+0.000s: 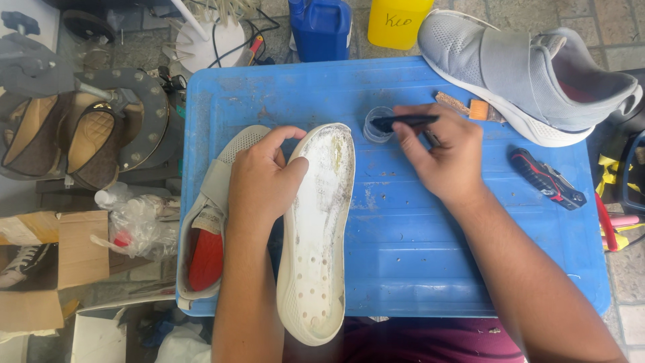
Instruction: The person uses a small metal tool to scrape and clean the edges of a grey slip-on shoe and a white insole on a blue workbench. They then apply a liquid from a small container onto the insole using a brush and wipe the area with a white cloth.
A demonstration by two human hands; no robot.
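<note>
My left hand (262, 178) grips the edge of a detached white shoe sole (317, 235), holding it inner side up on the blue plastic lid (416, 255). The grey shoe upper (205, 222) with a red insole lies under and left of that hand. My right hand (443, 158) holds a black brush (403, 122), its tip over a small clear cup (377, 124) on the lid. A second, whole grey shoe (531, 74) rests on its side at the lid's far right corner.
A red-and-black utility knife (547, 178) lies at the right. A small cork-and-orange block (470, 107) sits by the whole shoe. A blue jug (322, 27) and yellow container (396, 20) stand behind. Brown shoes (80, 141), bags and boxes crowd the left.
</note>
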